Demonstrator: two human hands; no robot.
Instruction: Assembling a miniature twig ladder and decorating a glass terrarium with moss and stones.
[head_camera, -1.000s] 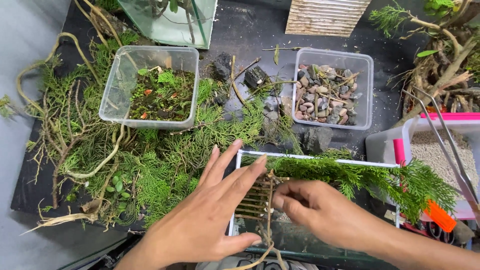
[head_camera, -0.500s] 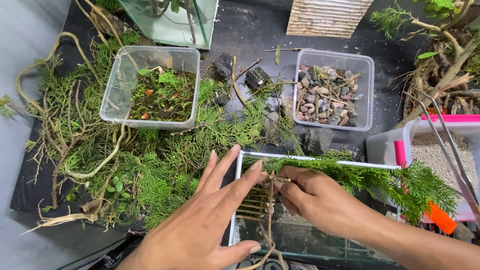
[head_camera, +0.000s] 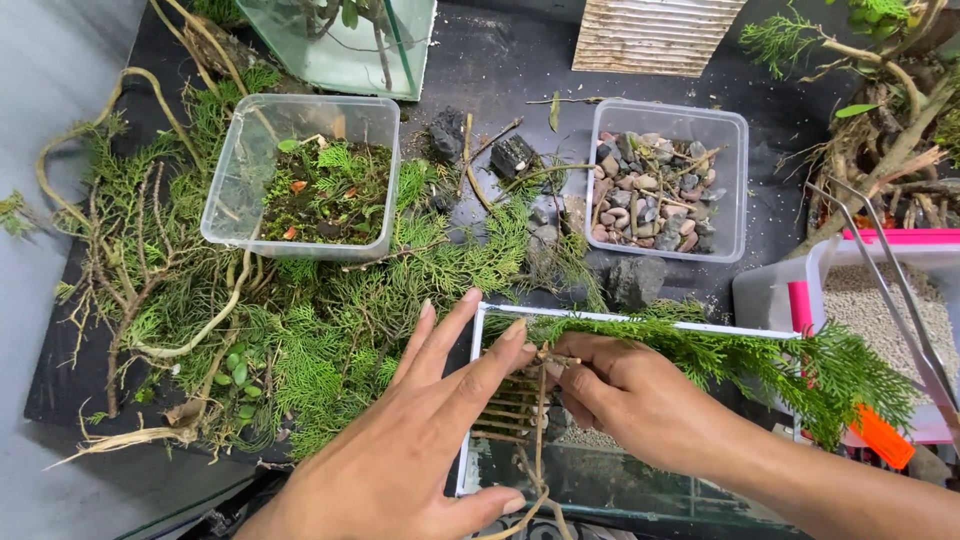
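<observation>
Head view: my right hand (head_camera: 625, 400) pinches a thin twig (head_camera: 556, 357) over the small glass tank (head_camera: 478, 400), just above the little stick ladder (head_camera: 505, 405). Left hand (head_camera: 420, 440) is flat and open, fingertips at the tank's near-left rim, holding nothing. Risk as I see it: the twig is dry and spindly, so a hard pinch could snap it, or a bump could knock the ladder loose.

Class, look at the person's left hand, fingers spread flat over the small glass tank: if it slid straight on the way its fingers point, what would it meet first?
The left hand points up and to the right. Its fingertips would probably first meet the green feathery conifer sprig lying along the white-rimmed glass tank; depth is unclear.
</observation>
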